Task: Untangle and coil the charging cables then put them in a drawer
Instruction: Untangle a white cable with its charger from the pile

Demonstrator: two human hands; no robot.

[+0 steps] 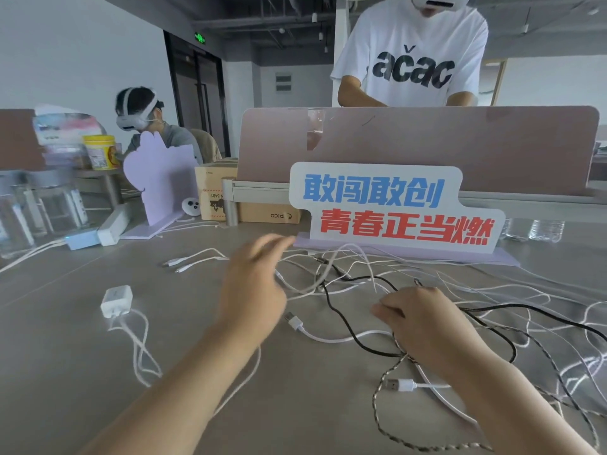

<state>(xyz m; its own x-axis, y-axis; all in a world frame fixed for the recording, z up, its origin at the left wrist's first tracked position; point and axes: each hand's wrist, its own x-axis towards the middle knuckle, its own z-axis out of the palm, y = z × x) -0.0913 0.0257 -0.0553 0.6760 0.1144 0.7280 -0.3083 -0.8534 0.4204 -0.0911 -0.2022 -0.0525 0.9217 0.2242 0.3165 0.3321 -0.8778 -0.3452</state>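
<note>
**Untangling stage, head view.** The tangle of charging cables point(361, 284) lies on the surface point(65, 372) just before a slogan sign point(394, 205); no drawer is in view.

Our left grip point(253, 284), motion-blurred, hovers at the tangle's left edge with fingers spread and nothing held. Our right grip point(427, 323) lies fingers-down on the strands. Whether it pinches one we cannot tell.

**Method, as we judge it:** we anchor the knot with the right grip. We then take a free end, such as the white USB plug point(294, 321), and feed it back through each crossing. Pulling would tighten the loops.

**Count:**
- One black cable point(341, 318).
- One braided cable point(374, 405).
- One white charger block point(116, 300) with its own lead, apart to the left.
- At least four loose plug ends.
- Several white cables, whose number we cannot separate within the tangle.
</note>
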